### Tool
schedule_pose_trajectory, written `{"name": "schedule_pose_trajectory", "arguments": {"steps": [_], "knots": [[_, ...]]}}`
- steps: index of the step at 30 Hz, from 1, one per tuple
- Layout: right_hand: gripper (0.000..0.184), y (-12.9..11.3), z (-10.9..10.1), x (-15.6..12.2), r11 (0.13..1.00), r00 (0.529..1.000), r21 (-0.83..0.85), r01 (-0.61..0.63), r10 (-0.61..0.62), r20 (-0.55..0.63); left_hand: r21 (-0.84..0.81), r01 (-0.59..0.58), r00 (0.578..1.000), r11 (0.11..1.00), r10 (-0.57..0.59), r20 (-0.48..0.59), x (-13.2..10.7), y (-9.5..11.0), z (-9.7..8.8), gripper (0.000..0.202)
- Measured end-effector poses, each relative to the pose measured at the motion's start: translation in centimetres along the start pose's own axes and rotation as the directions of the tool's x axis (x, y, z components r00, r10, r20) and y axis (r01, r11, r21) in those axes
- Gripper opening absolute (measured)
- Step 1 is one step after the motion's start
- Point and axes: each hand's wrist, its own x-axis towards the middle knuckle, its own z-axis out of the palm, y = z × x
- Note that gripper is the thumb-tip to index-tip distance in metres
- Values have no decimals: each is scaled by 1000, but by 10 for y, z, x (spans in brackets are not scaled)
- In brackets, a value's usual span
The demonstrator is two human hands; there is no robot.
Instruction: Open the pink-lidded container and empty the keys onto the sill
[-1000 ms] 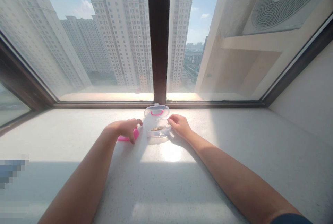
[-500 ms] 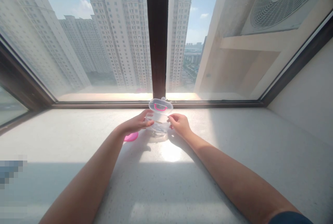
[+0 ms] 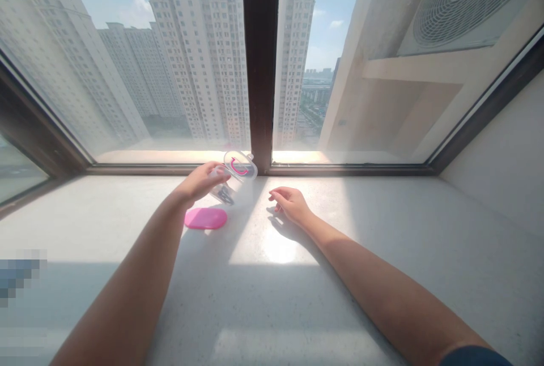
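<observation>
A small clear plastic box (image 3: 221, 191) with dark, narrow bits inside is tilted in my left hand (image 3: 203, 180), whose thumb and fingers grip its left end. Its clear lid (image 3: 240, 165), with a curved pink handle, stands open on the window side. Just below this hand a pink oval piece (image 3: 206, 218) lies flat on the white sill. My right hand (image 3: 290, 204) is over the sill to the right, apart from the box, its fingers curled and fingertips drawn together. Whether something small is between them I cannot make out.
The white stone windowsill (image 3: 272, 303) stretches under both arms, with a bright sun glare near my right hand. A dark window frame (image 3: 348, 171) closes off the far edge, and a white wall (image 3: 497, 167) bounds the right. Something blurred and bluish (image 3: 19, 275) is at the far left.
My left hand has carried the clear box to the left and tilted it. My right hand stays nearly in place, now apart from the box. More of the pink oval piece shows.
</observation>
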Motion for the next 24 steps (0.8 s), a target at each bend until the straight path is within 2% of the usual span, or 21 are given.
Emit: {"name": "schedule_pose_trajectory", "arguments": {"steps": [5,8,12,21,24], "knots": [[29,3,-2,1,998,1000,-66,15,-15,-4,142,34,995,989,-20,-100,1,-11,-25,56],[27,3,-3,0,996,1000,-85,30,-30,2,337,15,991,941,30,-127,3,-15,-32,56],[26,2,-4,-1,992,999,-118,53,-52,8,520,5,989,854,73,-130,6,-19,-31,61],[22,-1,-5,-2,981,997,-181,73,-72,11,647,4,996,763,53,-69,6,-16,-22,56],[21,-2,-5,-2,975,996,-206,85,-83,18,707,13,996,707,50,-68,4,-13,-18,51]]}}
